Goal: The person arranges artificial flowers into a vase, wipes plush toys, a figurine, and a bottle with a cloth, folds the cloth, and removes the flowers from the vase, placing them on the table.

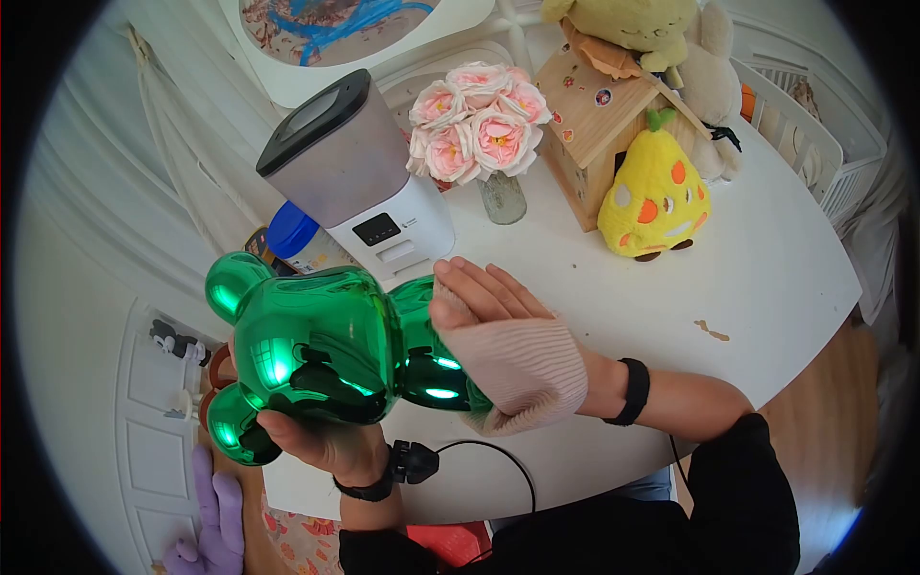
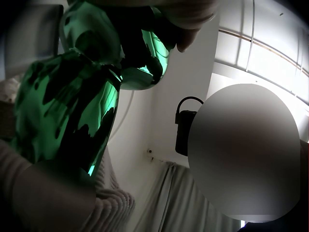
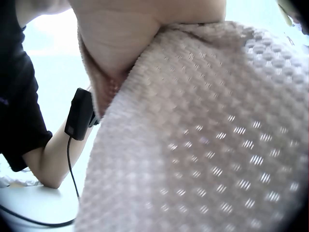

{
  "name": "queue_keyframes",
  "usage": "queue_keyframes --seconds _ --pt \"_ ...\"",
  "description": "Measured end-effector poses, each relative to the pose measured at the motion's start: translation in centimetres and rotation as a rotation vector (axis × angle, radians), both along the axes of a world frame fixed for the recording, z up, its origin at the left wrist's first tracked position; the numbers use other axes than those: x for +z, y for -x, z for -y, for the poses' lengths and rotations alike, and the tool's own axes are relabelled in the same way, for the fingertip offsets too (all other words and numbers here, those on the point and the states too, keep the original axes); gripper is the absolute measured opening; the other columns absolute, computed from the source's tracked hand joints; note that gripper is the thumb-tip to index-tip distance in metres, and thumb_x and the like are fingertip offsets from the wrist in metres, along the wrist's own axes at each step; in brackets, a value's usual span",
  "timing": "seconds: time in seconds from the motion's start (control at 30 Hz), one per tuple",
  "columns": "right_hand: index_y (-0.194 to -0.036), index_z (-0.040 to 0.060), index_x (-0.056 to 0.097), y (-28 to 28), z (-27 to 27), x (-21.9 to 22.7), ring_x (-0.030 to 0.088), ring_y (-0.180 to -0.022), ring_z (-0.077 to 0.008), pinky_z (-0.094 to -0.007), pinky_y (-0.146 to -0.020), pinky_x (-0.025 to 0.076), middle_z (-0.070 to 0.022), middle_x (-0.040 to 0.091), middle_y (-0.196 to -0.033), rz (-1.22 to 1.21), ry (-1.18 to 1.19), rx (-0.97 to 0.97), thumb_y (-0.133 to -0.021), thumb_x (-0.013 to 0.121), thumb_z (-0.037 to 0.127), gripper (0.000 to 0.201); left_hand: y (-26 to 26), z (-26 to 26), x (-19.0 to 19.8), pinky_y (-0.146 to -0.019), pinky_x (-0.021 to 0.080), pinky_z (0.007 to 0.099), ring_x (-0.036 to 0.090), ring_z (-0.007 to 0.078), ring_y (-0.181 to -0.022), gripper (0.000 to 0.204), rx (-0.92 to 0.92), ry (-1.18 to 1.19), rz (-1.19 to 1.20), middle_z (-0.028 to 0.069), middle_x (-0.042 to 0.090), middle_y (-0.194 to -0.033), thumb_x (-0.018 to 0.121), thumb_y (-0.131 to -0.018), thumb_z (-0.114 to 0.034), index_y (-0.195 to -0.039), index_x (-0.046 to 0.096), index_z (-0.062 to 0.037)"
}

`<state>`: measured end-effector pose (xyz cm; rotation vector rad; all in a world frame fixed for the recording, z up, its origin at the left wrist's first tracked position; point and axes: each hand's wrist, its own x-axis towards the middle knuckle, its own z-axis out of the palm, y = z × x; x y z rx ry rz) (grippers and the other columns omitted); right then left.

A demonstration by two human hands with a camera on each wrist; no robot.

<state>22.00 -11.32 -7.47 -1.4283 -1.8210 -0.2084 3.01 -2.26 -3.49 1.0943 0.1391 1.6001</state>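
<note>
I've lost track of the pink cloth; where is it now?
In the head view, the pink cloth is just right of centre, partly covering the right hand, at the right-hand end of the green figure.

A glossy, metallic-green figure with a big rounded head and two ball-shaped ears is tipped on its side above a white surface, ears toward the left of the head view, narrower body toward the right. Its mirror-like skin shows bright highlights and dark reflections. The left hand holds the head from below, near one ear. A pale pinkish-beige, textured cloth covers the body's far end, beneath and around the right hand.
</note>
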Motion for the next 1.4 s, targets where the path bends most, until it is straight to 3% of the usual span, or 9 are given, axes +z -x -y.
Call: queue_keyframes --seconds 0.2,0.27,0.33,0.57,0.73,0.87,1.07,1.23,1.4 --pt "-0.156 0.0045 0.029 -2.0 -0.1 1.2 0.043 -0.139 -0.0340 -0.0439 -0.112 0.038 -0.0203 0.040 -0.152 -0.049 0.020 0.210 -0.076 0.074 0.026 0.094 0.0 -0.4 -0.7 -0.111 0.043 0.0491 0.051 0.0308 -0.131 0.077 0.040 -0.061 -0.075 0.0132 0.052 -0.142 0.065 -0.093 -0.056 -0.144 0.044 -0.0036" --pt "-0.157 0.0075 0.025 -2.6 -2.1 -1.7 0.049 -0.132 -0.0247 -0.0370 -0.110 0.041 -0.0183 0.043 -0.148 -1.008 0.476 0.677 -0.074 0.084 0.015 0.102 -0.6 0.1 0.0 -0.113 0.041 0.0481 0.048 0.0304 -0.133 0.093 0.113 -0.108 -0.191 0.0125 0.047 -0.144 0.070 -0.083 -0.064 -0.148 0.035 -0.0067" --pt "-0.158 0.0060 0.024 -3.3 -2.8 -2.5 0.049 -0.130 -0.0204 -0.0353 -0.110 0.040 -0.0149 0.045 -0.146 -0.868 0.421 0.654 -0.074 0.087 0.019 0.106 -1.3 1.1 0.8 -0.115 0.038 0.0470 0.045 0.0300 -0.136 0.115 0.210 -0.133 -0.314 0.0115 0.044 -0.143 0.077 -0.069 -0.074 -0.149 0.025 -0.0097" --pt "-0.156 0.0006 0.024 -5.2 -1.8 -2.1 0.050 -0.127 -0.0161 -0.0330 -0.112 0.038 -0.0101 0.051 -0.141 -0.753 0.417 0.848 -0.063 0.096 0.028 0.121 0.9 -1.1 -0.9 -0.114 0.039 0.0502 0.047 0.0322 -0.135 0.100 0.068 -0.046 -0.146 0.0130 0.043 -0.149 0.069 -0.083 -0.068 -0.152 0.030 -0.0070" --pt "-0.121 -0.0031 0.066 -4.2 -1.2 -1.0 0.063 -0.094 -0.0103 -0.0248 -0.087 0.051 -0.0040 0.069 -0.106 -1.097 0.407 0.923 -0.067 0.091 0.022 0.065 2.0 -1.2 -0.3 -0.114 0.039 0.0545 0.046 0.0352 -0.137 0.085 -0.192 0.072 0.058 0.0177 0.046 -0.149 0.054 -0.093 -0.067 -0.150 0.039 -0.0053" --pt "-0.138 0.0006 0.053 -5.1 -1.6 -6.1 0.059 -0.110 -0.0111 -0.0303 -0.096 0.049 -0.0105 0.062 -0.128 -0.805 0.353 0.956 -0.077 0.087 0.020 0.072 1.4 -1.2 0.4 -0.114 0.035 0.0624 0.041 0.0421 -0.139 0.088 -0.457 0.063 0.120 0.0217 0.042 -0.151 0.049 -0.091 -0.071 -0.152 0.039 -0.0083" --pt "-0.121 0.0008 0.066 -3.6 -0.8 -0.4 0.063 -0.091 -0.0107 -0.0270 -0.082 0.051 -0.0068 0.070 -0.105 -0.628 0.310 0.733 -0.074 0.087 0.026 0.058 0.3 -1.1 0.6 -0.109 0.040 0.0645 0.042 0.0460 -0.137 0.095 -0.592 0.106 0.252 0.0259 0.044 -0.148 0.044 -0.088 -0.077 -0.153 0.035 -0.0087" --pt "-0.119 0.0033 0.068 -3.4 1.1 6.4 0.065 -0.087 -0.0128 -0.0253 -0.081 0.052 -0.0072 0.073 -0.102 -0.599 0.511 0.787 -0.073 0.088 0.030 0.057 0.6 -0.1 1.7 -0.095 0.055 0.0614 0.057 0.0503 -0.119 0.101 -0.334 -0.137 -0.271 0.0307 0.050 -0.136 0.060 -0.080 -0.074 -0.149 0.029 -0.0071" --pt "-0.118 0.0045 0.066 -1.1 1.4 4.4 0.067 -0.092 -0.0166 -0.0296 -0.086 0.053 -0.0071 0.071 -0.104 -0.566 0.480 0.763 -0.068 0.091 0.039 0.065 -0.6 -0.2 -1.7 -0.105 0.050 0.0537 0.054 0.0451 -0.126 0.093 -0.408 -0.356 -0.153 0.0265 0.049 -0.138 0.080 -0.077 -0.057 -0.142 0.033 -0.0082"
